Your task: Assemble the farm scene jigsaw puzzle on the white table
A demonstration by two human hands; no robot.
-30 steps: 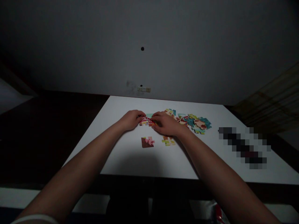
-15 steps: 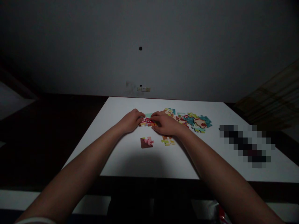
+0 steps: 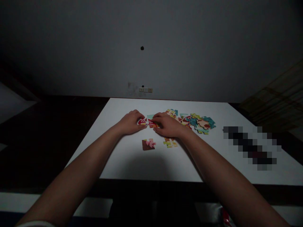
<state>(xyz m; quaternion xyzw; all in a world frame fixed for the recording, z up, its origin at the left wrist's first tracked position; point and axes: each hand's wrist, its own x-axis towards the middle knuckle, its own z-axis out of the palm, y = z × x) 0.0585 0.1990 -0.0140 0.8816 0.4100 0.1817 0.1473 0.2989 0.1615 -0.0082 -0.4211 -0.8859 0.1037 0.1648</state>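
Observation:
My left hand [image 3: 131,122] has its thumb and fingers closed on the edges of a red-and-white jigsaw piece [image 3: 142,121] lying at the table's middle. Against that piece's right side is another red jigsaw piece [image 3: 151,121] with a pale green top. My right hand [image 3: 167,125] grips this one from the right, thumb near and fingers far, covering part of it. Whether the two pieces interlock I cannot tell. Nearer to me lies a pink-and-brown piece [image 3: 149,144]. A yellow-green piece [image 3: 170,143] sits just below my right hand.
A loose heap of jigsaw pieces [image 3: 202,123], teal, cream and green, spreads beyond my right hand on the white table [image 3: 123,164]. Farther right lies a pixelated dark object [image 3: 248,146]. The wall [image 3: 94,56] with its sockets [image 3: 145,90] rises behind the table.
My left hand has shifted slightly left, and its piece shows more between the fingers, a little apart from where it was. My right hand has hardly moved.

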